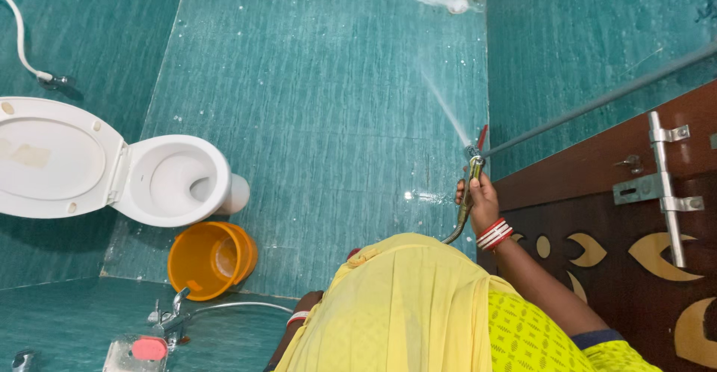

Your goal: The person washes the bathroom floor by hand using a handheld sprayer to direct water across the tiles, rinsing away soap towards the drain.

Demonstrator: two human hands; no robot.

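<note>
We saw the right hand (480,199) raised beside the dark wooden door (620,252), its fingers (485,185) wrapped tight around the metal handle of a hand sprayer (472,172). The sprayer stood roughly upright in that grip, its nozzle end uppermost, and a thin jet of water (446,107) left it and crossed toward the far corner of the teal tiled floor (321,118). A flexible metal hose (455,231) hung from the bottom of the handle and curved away under the yellow cloth the person wore. Red and white bangles (494,234) sat on the right wrist.

Of the left hand (305,305) we caught only a small part at the edge of the yellow cloth, low in the view, near a wall tap (170,318); we could not tell whether its fingers were open or closed, or whether they held anything.

Well apart from the sprayer, a white toilet (175,181) stood with its lid (52,155) raised, and an orange bucket (209,260) sat just beside its bowl. A metal sliding bolt (665,185) was fixed to the door.
</note>
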